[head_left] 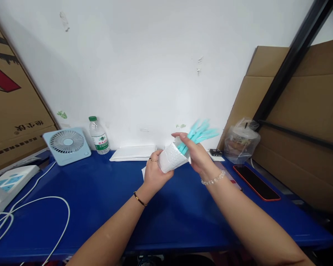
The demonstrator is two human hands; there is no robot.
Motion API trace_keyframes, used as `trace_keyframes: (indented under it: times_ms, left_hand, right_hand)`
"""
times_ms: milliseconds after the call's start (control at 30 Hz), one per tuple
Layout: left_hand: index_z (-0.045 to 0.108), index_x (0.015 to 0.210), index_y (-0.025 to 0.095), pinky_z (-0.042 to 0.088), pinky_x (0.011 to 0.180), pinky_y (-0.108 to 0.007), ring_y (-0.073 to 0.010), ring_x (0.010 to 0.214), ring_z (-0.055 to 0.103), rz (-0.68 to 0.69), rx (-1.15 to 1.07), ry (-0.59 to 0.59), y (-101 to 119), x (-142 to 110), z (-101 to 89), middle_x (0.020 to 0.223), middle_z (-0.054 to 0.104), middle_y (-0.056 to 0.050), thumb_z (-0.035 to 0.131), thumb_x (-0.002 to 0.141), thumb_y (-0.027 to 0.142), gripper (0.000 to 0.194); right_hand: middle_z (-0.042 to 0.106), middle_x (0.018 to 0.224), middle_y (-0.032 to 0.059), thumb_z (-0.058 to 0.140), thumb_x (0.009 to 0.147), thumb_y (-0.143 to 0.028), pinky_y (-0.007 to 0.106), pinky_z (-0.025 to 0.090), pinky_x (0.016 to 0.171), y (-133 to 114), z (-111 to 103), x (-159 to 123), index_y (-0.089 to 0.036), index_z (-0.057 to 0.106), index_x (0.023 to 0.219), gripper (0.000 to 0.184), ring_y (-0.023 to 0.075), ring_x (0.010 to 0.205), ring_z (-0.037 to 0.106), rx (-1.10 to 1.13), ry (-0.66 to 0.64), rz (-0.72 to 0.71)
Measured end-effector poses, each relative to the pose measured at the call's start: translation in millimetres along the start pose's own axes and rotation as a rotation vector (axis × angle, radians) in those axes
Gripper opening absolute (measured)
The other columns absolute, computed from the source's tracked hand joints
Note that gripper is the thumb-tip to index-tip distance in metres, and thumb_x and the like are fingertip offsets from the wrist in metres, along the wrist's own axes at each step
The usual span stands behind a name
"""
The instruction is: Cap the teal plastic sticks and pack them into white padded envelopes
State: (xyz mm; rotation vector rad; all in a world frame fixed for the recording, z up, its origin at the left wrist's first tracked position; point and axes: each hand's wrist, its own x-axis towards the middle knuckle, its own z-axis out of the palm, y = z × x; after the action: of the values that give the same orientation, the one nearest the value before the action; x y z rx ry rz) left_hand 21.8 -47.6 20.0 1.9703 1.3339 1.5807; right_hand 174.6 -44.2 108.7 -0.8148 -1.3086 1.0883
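Observation:
Above the middle of the table, my left hand (157,173) is closed around a white bubble-wrap pouch (170,158), tilted with its mouth up and to the right. A bundle of several thin turquoise sticks (201,132) pokes out of that mouth; motion blurs their outer ends, so I cannot tell their kind. At the opening, my right hand (197,153) is closed about the sticks and touches the pouch's edge. Its fingertips are partly hidden behind the bundle and the pouch. The sticks' lower ends are out of sight inside the pouch.
A blue fan (68,146), a water bottle (99,136) and flat white packets (133,153) stand along the wall. Left lies a power strip (13,181) with loose white cables (63,199). Right are a phone (256,183), a bagged cup (241,142) and cardboard (316,111).

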Motion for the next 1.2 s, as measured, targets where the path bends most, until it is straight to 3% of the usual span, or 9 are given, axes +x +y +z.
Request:
trace_keyframes:
  times_ms: [133,267,533,700,800,900,1033,1133,1200]
  left_hand:
    - [0.045,0.116,0.021,0.045,0.074,-0.029,-0.019,0.086,0.058,-0.081,-0.186,-0.017,6.3,1.6,-1.5,0.104,0.059,-0.004,0.073,0.059,0.026,0.063]
    - [0.042,0.121,0.021,0.044,0.078,-0.029,-0.0187,0.09,0.057,-0.123,-0.423,-0.107,3.4,2.9,-8.4,0.108,0.058,-0.006,0.072,0.064,0.028,0.064]
    - [0.053,0.121,0.015,0.041,0.09,-0.041,-0.0301,0.104,0.056,-0.295,-1.03,-0.617,-12.6,-1.9,-31.0,0.113,0.062,-0.014,0.067,0.069,0.038,0.059]
    - [0.054,0.123,0.015,0.036,0.096,-0.047,-0.0338,0.114,0.051,-0.285,-1.129,-0.809,-6.5,-3.9,-36.5,0.117,0.061,-0.014,0.065,0.07,0.036,0.059]
    - [0.057,0.119,0.014,0.037,0.095,-0.047,-0.0338,0.112,0.052,-0.295,-1.115,-0.786,-8.8,-6.2,-36.3,0.114,0.062,-0.014,0.065,0.069,0.037,0.055]
    - [0.058,0.116,0.013,0.039,0.092,-0.045,-0.032,0.105,0.055,-0.335,-1.031,-0.733,-15.9,-8.2,-37.5,0.11,0.064,-0.012,0.066,0.069,0.037,0.053]
    - [0.061,0.112,0.015,0.042,0.091,-0.043,-0.0296,0.105,0.056,-0.329,-0.898,-0.691,-18.0,-3.7,-46.5,0.109,0.064,-0.011,0.061,0.076,0.041,0.044]
    - [0.061,0.112,0.017,0.043,0.093,-0.041,-0.0292,0.108,0.055,-0.27,-0.776,-0.704,-17.2,8.2,-58.7,0.113,0.062,-0.011,0.065,0.075,0.036,0.042]
    - [0.057,0.119,0.02,0.043,0.094,-0.041,-0.0285,0.112,0.053,-0.267,-0.695,-0.494,-24.0,19.1,-68.3,0.117,0.06,-0.011,0.07,0.071,0.031,0.051]
  right_hand:
    - [0.061,0.107,0.0063,0.067,0.072,-0.051,0.037,0.045,0.083,-15.6,14.9,2.0,-0.023,0.058,0.114,0.051,0.0235,0.098,0.055,-0.143,-0.187,0.082]
    - [0.051,0.126,0.0101,0.068,0.072,-0.05,0.042,0.043,0.092,-31.2,17.1,8.9,-0.025,0.05,0.124,0.06,0.0255,0.111,0.05,-0.305,-0.284,0.001]
    - [0.046,0.136,0.0047,0.063,0.079,-0.044,0.045,0.042,0.098,-46.7,-0.9,-5.3,-0.032,0.05,0.129,0.053,0.0262,0.121,0.045,-0.69,-0.575,-0.429]
    - [0.058,0.122,0.0071,0.048,0.09,-0.043,0.038,0.049,0.085,-49.7,-2.6,-16.1,-0.029,0.047,0.132,0.044,0.0227,0.105,0.056,-0.939,-0.521,-0.53]
    - [0.053,0.127,0.0093,0.046,0.091,-0.041,0.04,0.045,0.087,-51.7,1.2,-18.5,-0.027,0.052,0.128,0.04,0.0238,0.108,0.052,-1.113,-0.438,-0.672]
    - [0.061,0.105,0.0092,0.048,0.09,-0.042,0.039,0.042,0.083,-57.6,4.7,-16.5,-0.021,0.069,0.092,0.03,0.0228,0.095,0.055,-1.213,-0.597,-0.72]
    - [0.055,0.064,0.002,0.056,0.085,-0.043,0.029,0.036,0.058,-67.0,7.1,-4.5,-0.019,0.061,0.059,0.036,0.013,0.057,0.046,-1.063,-0.755,-0.45]
    - [0.042,0.047,-0.0033,0.065,0.077,-0.045,0.026,0.026,0.049,-63.4,9.9,13.9,-0.019,0.052,0.048,0.041,0.0085,0.045,0.032,-0.922,-0.612,-0.255]
    - [0.04,0.046,-0.0042,0.066,0.074,-0.046,0.025,0.026,0.048,-52.0,14.2,30.8,-0.019,0.052,0.049,0.04,0.0083,0.045,0.032,-0.812,-0.453,-0.21]
